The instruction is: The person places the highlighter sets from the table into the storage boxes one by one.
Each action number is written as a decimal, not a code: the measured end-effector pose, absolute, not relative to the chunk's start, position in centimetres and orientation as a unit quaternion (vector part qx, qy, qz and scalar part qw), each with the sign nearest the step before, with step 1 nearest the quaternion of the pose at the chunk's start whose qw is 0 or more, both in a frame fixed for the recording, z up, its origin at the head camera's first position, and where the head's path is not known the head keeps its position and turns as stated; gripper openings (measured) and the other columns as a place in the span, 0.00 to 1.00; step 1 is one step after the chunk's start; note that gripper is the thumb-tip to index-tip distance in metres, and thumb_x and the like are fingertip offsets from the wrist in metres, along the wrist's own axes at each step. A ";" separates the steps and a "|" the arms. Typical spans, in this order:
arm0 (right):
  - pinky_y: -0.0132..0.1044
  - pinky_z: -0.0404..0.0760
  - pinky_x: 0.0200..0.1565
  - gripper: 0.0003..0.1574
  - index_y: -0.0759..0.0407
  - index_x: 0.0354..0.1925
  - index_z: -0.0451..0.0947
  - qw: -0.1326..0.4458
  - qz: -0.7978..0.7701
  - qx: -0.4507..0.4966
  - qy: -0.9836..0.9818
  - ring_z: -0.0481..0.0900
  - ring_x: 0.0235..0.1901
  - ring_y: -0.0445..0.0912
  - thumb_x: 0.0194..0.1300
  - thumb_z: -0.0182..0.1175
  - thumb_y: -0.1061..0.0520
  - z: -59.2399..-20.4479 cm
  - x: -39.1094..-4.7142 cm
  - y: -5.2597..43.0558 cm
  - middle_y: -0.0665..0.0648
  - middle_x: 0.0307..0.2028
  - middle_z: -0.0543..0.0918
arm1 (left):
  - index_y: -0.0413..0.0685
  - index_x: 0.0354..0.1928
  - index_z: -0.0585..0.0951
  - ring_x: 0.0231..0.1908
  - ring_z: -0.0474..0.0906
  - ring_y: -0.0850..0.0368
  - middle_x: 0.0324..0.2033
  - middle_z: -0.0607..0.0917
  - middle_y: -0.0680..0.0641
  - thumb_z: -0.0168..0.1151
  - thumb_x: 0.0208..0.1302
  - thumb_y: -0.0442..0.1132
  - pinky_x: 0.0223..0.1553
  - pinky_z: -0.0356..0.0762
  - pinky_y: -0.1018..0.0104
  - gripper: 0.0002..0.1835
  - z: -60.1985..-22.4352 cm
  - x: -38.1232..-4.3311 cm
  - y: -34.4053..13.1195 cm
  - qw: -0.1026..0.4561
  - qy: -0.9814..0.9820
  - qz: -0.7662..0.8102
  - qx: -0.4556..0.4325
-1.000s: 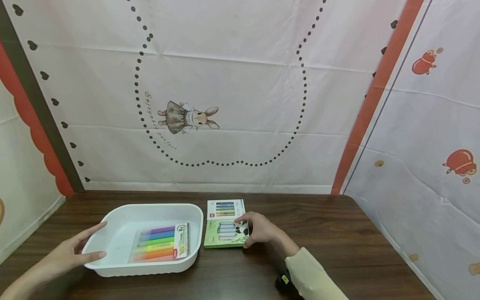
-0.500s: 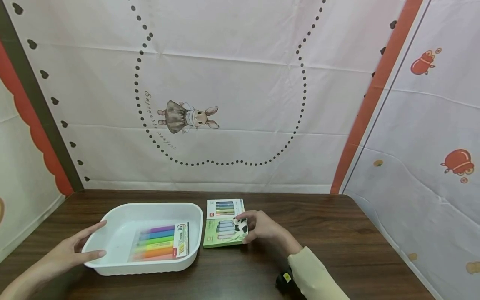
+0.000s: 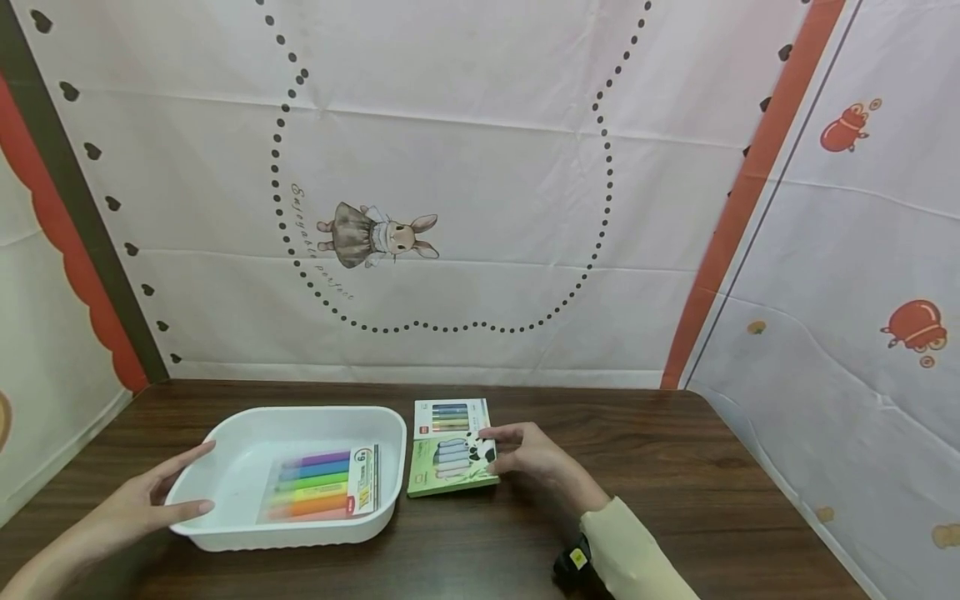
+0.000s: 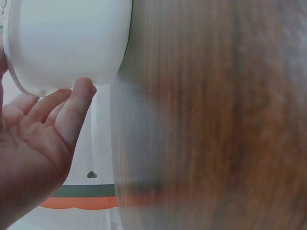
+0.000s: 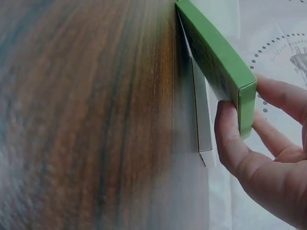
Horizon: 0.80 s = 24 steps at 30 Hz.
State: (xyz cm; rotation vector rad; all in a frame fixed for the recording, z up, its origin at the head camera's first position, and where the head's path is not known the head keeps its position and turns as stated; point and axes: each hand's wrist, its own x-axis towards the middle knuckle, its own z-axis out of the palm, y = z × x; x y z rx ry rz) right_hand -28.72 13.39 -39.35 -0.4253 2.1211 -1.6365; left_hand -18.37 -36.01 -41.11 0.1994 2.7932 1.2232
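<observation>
At the left of the table, my left hand [image 3: 138, 504] grips the left rim of a white plastic basin [image 3: 232, 529], thumb and fingers at its wall. Inside the basin lies a clear pack of rainbow-coloured pens [image 3: 318, 487]. My right hand [image 3: 536, 458] pinches the right end of a green marker box [image 3: 427, 475] with a panda print. In the right wrist view, the thumb is under the green box [image 5: 247, 103] and the fingers are on its other face; this end is tilted up. A white box of coloured pens [image 3: 423, 417] lies partly under the green one.
The dark wood table [image 3: 637, 467] ends at a pale printed cloth [image 3: 480, 208] hung behind it, with another cloth [image 3: 840, 400] on the right side. A black device [image 3: 576, 562] with a yellow tag is at my right wrist.
My right hand has shifted slightly right, from over the green box's panda print to its right edge, and that end has come up a little. The left hand and basin stay put.
</observation>
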 end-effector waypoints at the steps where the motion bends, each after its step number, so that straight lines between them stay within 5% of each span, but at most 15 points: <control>1: 0.36 0.77 0.36 0.33 0.67 0.56 0.71 0.220 -0.600 -0.146 0.755 0.78 0.38 0.45 0.49 0.63 0.72 -39.4 -28.7 13.4 0.66 0.53 0.74 | 0.46 0.70 0.46 0.37 0.70 0.70 0.53 0.68 0.24 0.58 0.62 0.41 0.32 0.72 0.70 0.41 -41.1 -18.4 -36.0 0.043 0.912 0.403 0.063; 18: 0.41 0.79 0.35 0.33 0.70 0.58 0.68 0.225 -0.621 -0.131 0.739 0.78 0.36 0.45 0.51 0.60 0.75 -39.7 -28.4 13.6 0.70 0.60 0.65 | 0.51 0.71 0.46 0.37 0.70 0.70 0.54 0.66 0.23 0.57 0.63 0.41 0.32 0.72 0.70 0.41 -41.0 -18.2 -35.9 0.046 0.914 0.399 0.062; 24: 0.41 0.79 0.36 0.34 0.69 0.58 0.68 0.217 -0.624 -0.117 0.742 0.77 0.37 0.46 0.50 0.59 0.76 -39.9 -28.4 13.5 0.70 0.60 0.66 | 0.44 0.70 0.48 0.37 0.69 0.71 0.55 0.65 0.23 0.58 0.62 0.42 0.32 0.71 0.70 0.40 -40.9 -18.2 -35.8 0.036 0.918 0.390 0.060</control>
